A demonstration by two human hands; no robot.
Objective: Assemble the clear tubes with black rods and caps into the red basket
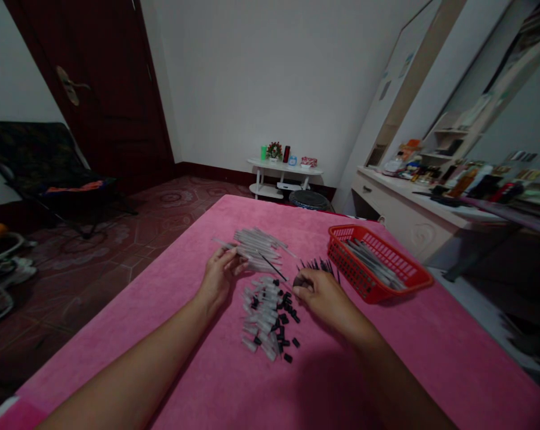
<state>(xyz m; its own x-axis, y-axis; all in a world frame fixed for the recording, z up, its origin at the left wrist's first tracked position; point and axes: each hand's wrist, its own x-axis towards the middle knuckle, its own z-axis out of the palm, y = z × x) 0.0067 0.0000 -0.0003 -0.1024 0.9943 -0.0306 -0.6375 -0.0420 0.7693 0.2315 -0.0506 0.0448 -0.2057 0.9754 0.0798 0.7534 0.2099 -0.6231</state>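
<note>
My left hand [222, 269] is closed in a pinch around a thin clear plastic tube [224, 243], at the left edge of a pile of similar clear tubes [258, 243]. My right hand [318, 292] has thumb and fingers pressed together on a slim pen refill [273, 266], its dark length pointing up and left over the tubes. Between my forearms lie a heap of translucent caps [263, 316] and several small black plugs [284, 318]. Just behind my right hand are dark pointed sticks [326, 266], partly hidden by it.
A red plastic basket [377, 292] holding grey, thin sticks [372, 263] stands to the right on the pink-covered table [184, 334]. Beyond the table are a low white stand [284, 169] and a black round stool [309, 199]. A cluttered dresser [413, 203] lines the right side.
</note>
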